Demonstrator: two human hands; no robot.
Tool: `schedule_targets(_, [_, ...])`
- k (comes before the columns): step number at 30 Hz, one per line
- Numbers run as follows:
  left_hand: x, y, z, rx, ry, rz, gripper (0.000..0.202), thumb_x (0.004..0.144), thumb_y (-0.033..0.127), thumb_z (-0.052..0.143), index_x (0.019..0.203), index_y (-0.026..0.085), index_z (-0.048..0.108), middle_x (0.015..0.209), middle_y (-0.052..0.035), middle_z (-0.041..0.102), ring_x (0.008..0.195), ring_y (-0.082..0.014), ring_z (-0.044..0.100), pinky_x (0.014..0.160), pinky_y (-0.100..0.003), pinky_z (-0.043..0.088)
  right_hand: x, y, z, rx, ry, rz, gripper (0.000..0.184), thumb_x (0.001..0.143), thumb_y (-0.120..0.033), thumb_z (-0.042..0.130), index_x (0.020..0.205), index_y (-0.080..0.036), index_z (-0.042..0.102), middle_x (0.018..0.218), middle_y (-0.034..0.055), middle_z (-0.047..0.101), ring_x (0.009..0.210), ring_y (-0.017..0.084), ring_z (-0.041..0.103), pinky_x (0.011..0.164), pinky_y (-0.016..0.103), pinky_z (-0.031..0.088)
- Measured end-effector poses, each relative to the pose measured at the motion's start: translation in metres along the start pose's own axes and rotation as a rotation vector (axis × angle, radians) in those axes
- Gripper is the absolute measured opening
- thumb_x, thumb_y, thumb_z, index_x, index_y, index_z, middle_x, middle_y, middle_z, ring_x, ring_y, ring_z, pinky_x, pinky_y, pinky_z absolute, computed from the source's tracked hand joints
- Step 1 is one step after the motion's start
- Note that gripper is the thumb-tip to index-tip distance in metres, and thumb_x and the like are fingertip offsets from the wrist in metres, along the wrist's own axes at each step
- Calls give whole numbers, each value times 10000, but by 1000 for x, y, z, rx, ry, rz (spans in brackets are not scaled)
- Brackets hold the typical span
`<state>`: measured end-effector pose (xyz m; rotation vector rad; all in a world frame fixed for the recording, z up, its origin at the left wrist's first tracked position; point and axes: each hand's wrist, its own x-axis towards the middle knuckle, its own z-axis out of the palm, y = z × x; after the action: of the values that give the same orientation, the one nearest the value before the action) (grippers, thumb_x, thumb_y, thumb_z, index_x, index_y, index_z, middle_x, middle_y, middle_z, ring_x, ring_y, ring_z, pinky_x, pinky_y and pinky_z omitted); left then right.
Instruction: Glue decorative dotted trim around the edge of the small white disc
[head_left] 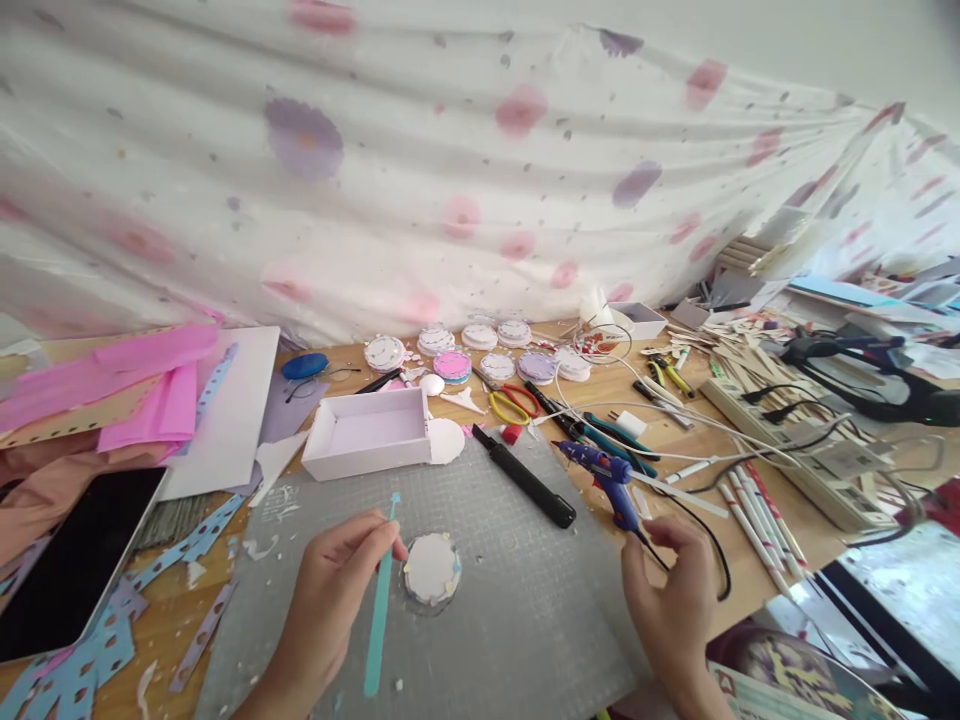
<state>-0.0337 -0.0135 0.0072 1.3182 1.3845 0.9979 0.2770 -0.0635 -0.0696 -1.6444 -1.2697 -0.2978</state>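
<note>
My left hand (337, 575) pinches a flat teal strip (377, 630) between thumb and fingers; its narrow upper end bears a small light-blue bit. Just right of it, a small round white disc (432, 568) with pastel bits around its edge lies on the grey cutting mat (525, 610). My right hand (671, 595) is beside the handle of a blue glue gun (600, 465), thumb and fingers curved and apart, nothing seen between them. The glue gun rests on its side, nozzle pointing left, a clear glue stick out of its back.
Behind the mat are a white open box (367, 435), a black utility knife (525, 480), scissors (514, 400) and several decorated discs (452, 366). A power strip (795, 450) with cables and markers (757, 520) lies right. A phone (79, 560) and paper scraps lie left.
</note>
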Motion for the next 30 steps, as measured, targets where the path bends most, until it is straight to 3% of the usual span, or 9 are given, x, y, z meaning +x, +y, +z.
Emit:
schedule_targets(5, [1, 19, 29, -61, -30, -5, 337, 817, 356, 536, 530, 179, 554, 581, 26, 470, 616, -124, 449, 589, -219, 352, -2, -65, 0, 338, -307, -416, 300, 785, -49, 548, 1036, -195, 472, 858, 57, 554, 772, 193, 535, 662, 325, 451])
schedule_targets(9, [2, 29, 52, 5, -28, 76, 309, 799, 289, 522, 511, 175, 513, 547, 36, 438, 569, -112, 429, 545, -218, 332, 16, -113, 29, 392, -444, -680, 251, 807, -147, 563, 1022, -201, 446, 823, 58, 593, 712, 197, 508, 624, 335, 419])
schedule_targets(13, [7, 32, 60, 161, 24, 175, 384, 796, 285, 503, 457, 187, 353, 502, 48, 323, 521, -104, 355, 508, -226, 292, 29, -126, 53, 354, -416, -882, 130, 857, -99, 466, 904, -219, 447, 655, 15, 523, 596, 184, 407, 553, 315, 335])
schedule_targets(15, [11, 31, 57, 240, 18, 211, 405, 839, 320, 493, 473, 182, 390, 501, 44, 362, 530, -108, 382, 525, -231, 306, 29, -120, 63, 357, -414, -910, 174, 859, -60, 453, 845, -233, 436, 627, 2, 481, 588, 181, 375, 548, 311, 309])
schedule_targets(18, [17, 28, 43, 275, -11, 270, 378, 914, 371, 443, 615, 176, 566, 593, 15, 526, 621, -133, 512, 625, -241, 387, 22, -104, 77, 541, -441, -703, 215, 862, -36, 452, 864, -246, 404, 675, -9, 461, 613, 170, 382, 570, 302, 319])
schedule_targets(21, [21, 15, 19, 278, -11, 321, 321, 941, 378, 414, 790, 189, 625, 795, -28, 621, 802, -164, 587, 739, -253, 438, 11, -90, 90, 783, -436, -235, 189, 893, -79, 454, 903, -249, 374, 733, -16, 433, 634, 152, 401, 576, 281, 331])
schedule_targets(24, [20, -13, -8, 388, -109, 360, 299, 910, 461, 459, 987, 218, 615, 960, -54, 617, 898, -194, 587, 796, -287, 475, 2, -86, 99, 917, -498, 156, 113, 933, -189, 464, 889, -247, 377, 777, -15, 410, 642, 139, 386, 569, 262, 330])
schedule_targets(27, [15, -48, -25, 514, -256, 448, 694, 707, 701, 589, 1225, 246, 512, 1199, -97, 553, 1065, -275, 558, 895, -379, 490, -2, -89, 104, 1075, -625, 347, 145, 942, -282, 479, 867, -249, 360, 768, -29, 378, 629, 131, 341, 563, 251, 309])
schedule_targets(30, [13, -72, -25, 668, -333, 526, 1059, 468, 787, 679, 1335, 244, 401, 1310, -141, 481, 1172, -360, 496, 967, -492, 451, -3, -93, 106, 1204, -764, 426, 201, 941, -335, 487, 851, -252, 327, 739, -44, 351, 621, 129, 305, 565, 246, 285])
